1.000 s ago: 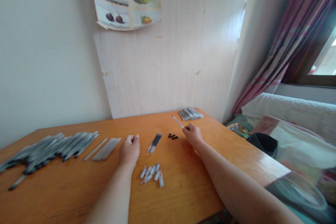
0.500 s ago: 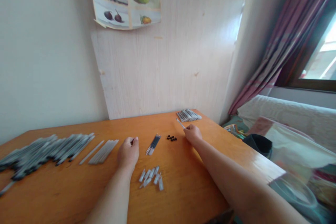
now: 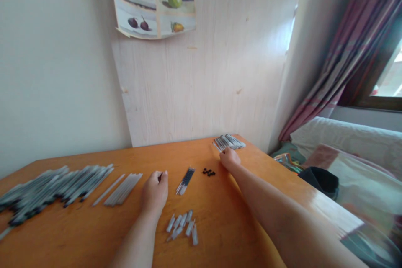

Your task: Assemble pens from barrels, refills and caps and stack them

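Observation:
My right hand [image 3: 230, 158] is stretched to the far right of the wooden table [image 3: 220, 234], fingers pinched on a thin clear pen tube whose tip reaches the small stack of tubes [image 3: 229, 142] by the wall. My left hand [image 3: 154, 191] rests on the table as a loose fist with a small dark piece showing between thumb and finger. Between the hands lie a few black refills [image 3: 185, 175] and some tiny black caps [image 3: 209, 172]. Several short clear caps [image 3: 184, 223] lie just right of my left wrist.
A large heap of grey pens [image 3: 50, 184] and a row of clear tubes [image 3: 123, 183] cover the table's left side. A pale wooden board [image 3: 201, 79] with a fruit poster [image 3: 153, 4] leans on the wall. To the right are bedding [image 3: 345, 142] and a curtain [image 3: 351, 46].
My right hand has moved away from me with the thin tube, from beside the black caps up to the stack of tubes at the far edge. The left hand stayed put.

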Action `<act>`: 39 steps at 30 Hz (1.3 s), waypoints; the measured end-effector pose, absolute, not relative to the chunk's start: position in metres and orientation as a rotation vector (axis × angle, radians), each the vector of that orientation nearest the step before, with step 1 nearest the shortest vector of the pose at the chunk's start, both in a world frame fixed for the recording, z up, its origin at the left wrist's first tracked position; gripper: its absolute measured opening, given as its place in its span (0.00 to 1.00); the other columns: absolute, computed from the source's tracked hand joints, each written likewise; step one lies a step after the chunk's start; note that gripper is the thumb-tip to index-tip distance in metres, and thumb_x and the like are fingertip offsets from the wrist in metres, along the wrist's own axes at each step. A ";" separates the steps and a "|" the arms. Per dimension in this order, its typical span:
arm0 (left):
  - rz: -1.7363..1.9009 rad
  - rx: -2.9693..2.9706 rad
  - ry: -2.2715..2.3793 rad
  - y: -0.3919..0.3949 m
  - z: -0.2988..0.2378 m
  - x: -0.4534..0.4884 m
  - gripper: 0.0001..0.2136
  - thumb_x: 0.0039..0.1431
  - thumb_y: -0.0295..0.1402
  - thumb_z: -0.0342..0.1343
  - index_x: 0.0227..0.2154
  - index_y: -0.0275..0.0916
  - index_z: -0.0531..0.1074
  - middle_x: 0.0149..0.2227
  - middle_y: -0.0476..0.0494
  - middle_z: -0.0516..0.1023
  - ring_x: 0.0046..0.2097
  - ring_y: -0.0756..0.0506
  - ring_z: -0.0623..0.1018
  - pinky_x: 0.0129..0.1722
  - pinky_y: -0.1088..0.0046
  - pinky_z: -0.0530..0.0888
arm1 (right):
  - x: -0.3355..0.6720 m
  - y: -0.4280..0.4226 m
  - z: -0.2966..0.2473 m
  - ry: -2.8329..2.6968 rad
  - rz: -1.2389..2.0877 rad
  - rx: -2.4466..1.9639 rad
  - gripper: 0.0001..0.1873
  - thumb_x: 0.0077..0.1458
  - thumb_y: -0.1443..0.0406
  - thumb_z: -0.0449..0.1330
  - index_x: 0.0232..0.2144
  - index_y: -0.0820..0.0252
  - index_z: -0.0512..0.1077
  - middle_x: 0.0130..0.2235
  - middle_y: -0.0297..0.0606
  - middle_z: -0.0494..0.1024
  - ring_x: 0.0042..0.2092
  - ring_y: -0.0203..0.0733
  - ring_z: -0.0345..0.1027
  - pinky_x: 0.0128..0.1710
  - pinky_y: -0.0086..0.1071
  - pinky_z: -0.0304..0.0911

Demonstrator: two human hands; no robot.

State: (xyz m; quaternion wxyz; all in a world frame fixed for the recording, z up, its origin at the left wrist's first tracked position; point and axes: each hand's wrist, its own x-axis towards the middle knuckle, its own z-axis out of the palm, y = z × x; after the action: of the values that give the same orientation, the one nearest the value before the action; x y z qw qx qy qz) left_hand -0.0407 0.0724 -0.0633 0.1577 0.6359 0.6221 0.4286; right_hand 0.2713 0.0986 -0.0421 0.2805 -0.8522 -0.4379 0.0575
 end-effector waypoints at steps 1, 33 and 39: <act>1.222 1.823 1.779 0.072 -0.064 -0.041 0.17 0.59 0.48 0.44 0.27 0.41 0.70 0.29 0.42 0.78 0.32 0.42 0.76 0.29 0.71 0.63 | 0.272 0.102 -0.042 -1.174 0.154 -2.288 0.15 0.55 0.61 0.53 0.40 0.59 0.76 0.42 0.51 0.78 0.45 0.52 0.72 0.38 0.37 0.64; 1.155 1.842 1.793 0.069 -0.061 -0.039 0.16 0.59 0.47 0.45 0.28 0.41 0.69 0.29 0.43 0.78 0.33 0.43 0.76 0.30 0.72 0.64 | 0.289 0.144 -0.056 -1.141 0.136 -2.338 0.16 0.54 0.62 0.54 0.41 0.60 0.75 0.46 0.51 0.77 0.48 0.53 0.71 0.41 0.40 0.65; 1.159 1.831 1.774 0.071 -0.063 -0.040 0.16 0.59 0.47 0.46 0.30 0.41 0.70 0.31 0.42 0.79 0.34 0.43 0.77 0.30 0.72 0.65 | 0.294 0.141 -0.059 -1.165 0.142 -2.276 0.15 0.53 0.62 0.55 0.39 0.60 0.76 0.44 0.51 0.78 0.46 0.53 0.72 0.40 0.38 0.65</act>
State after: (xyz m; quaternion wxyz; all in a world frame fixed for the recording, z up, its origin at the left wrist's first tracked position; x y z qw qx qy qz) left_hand -0.0400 0.0715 -0.0632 0.1695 0.6444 0.6242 0.4078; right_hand 0.2943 0.1406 -0.0595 0.2866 -0.8515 -0.4359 0.0531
